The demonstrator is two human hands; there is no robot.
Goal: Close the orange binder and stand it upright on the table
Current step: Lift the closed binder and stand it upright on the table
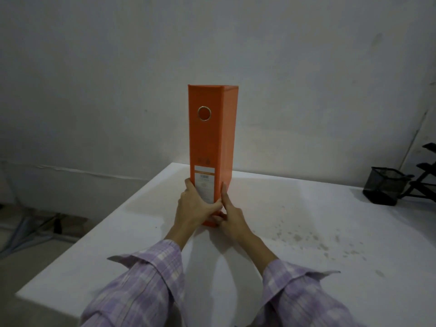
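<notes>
The orange binder (208,142) is closed and stands upright on the white table (295,232), its spine facing me with a metal ring hole near the top and a white label lower down. My left hand (194,205) grips the lower left side of the spine, thumb across the front. On the lower right side rests my right hand (230,214), fingers pressed against the cover and base. Both hands touch the binder near its bottom.
A black mesh pen holder (383,188) and a black tiered rack (424,171) stand at the table's far right. The table's left edge (94,228) drops to a floor with cables. A grey wall rises behind the table.
</notes>
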